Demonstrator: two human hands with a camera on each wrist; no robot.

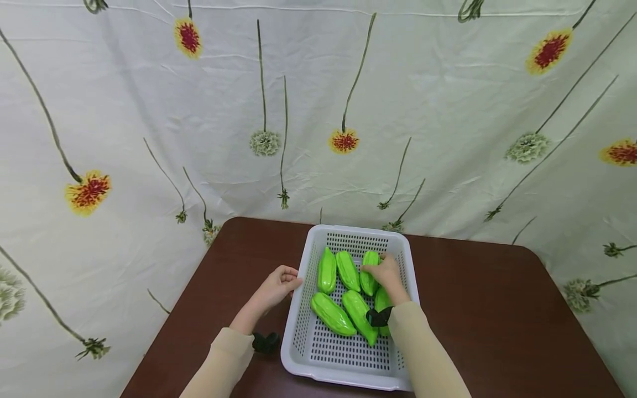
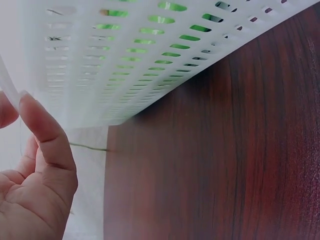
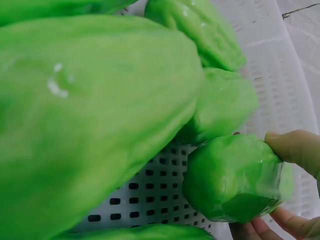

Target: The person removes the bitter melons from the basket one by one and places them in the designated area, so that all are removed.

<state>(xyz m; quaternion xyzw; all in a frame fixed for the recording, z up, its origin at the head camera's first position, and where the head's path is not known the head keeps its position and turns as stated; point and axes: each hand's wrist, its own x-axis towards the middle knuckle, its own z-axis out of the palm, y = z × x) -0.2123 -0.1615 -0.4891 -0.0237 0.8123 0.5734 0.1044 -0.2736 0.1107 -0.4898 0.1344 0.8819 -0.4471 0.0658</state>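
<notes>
My right hand [image 1: 385, 275] sits among six green gourds [image 1: 332, 314] packed into the far half of the white basket [image 1: 348, 362], so I can only come at them from above, with the perforated walls closing every side and the gourds touching one another. The near half of the basket floor lies bare, room enough to set fingers down. My left hand [image 1: 276, 287] is against the basket's left wall, with open brown table [image 1: 497, 309] on both sides and the flowered cloth [image 1: 149, 110] standing behind.

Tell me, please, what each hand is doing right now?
Left hand: fingers pinch the white basket at its left rim.
Right hand: grips a green gourd inside the basket.
</notes>
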